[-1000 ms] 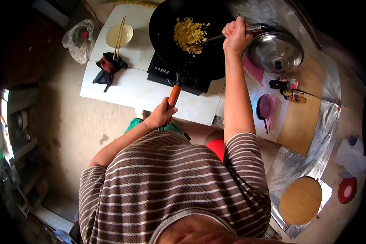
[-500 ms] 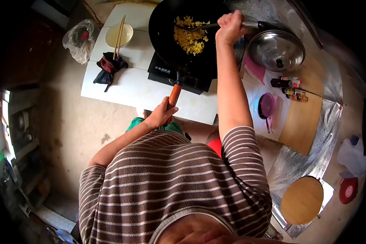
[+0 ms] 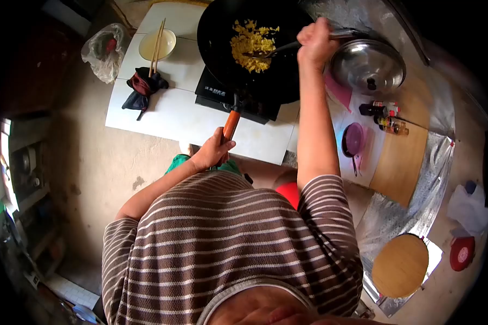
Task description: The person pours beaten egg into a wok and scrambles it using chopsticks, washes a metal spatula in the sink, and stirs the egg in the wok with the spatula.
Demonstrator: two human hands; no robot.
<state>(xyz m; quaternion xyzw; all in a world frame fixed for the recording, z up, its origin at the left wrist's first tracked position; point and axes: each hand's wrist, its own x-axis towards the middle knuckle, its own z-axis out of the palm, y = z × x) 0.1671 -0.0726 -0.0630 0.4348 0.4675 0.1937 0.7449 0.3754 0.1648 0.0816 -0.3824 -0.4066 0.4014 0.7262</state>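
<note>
A dark wok sits on a black induction cooker on the white table. My left hand is wrapped round the wok's wooden handle. My right hand grips a spatula with a dark handle, held out over the wok's right side. The spatula's tip reaches into chopped yellow food, which looks like scrambled egg, in the middle of the wok. Part of the wok's right rim is hidden behind my right hand and forearm.
Left of the wok are a bowl with chopsticks across it and a dark cloth. To the right lie a metal lid, several bottles and a small purple pan. A round wooden board stands lower right.
My right hand has moved right and slightly down with the spatula, and its tip now sits lower in the yellow food. My left hand keeps its hold on the handle.
</note>
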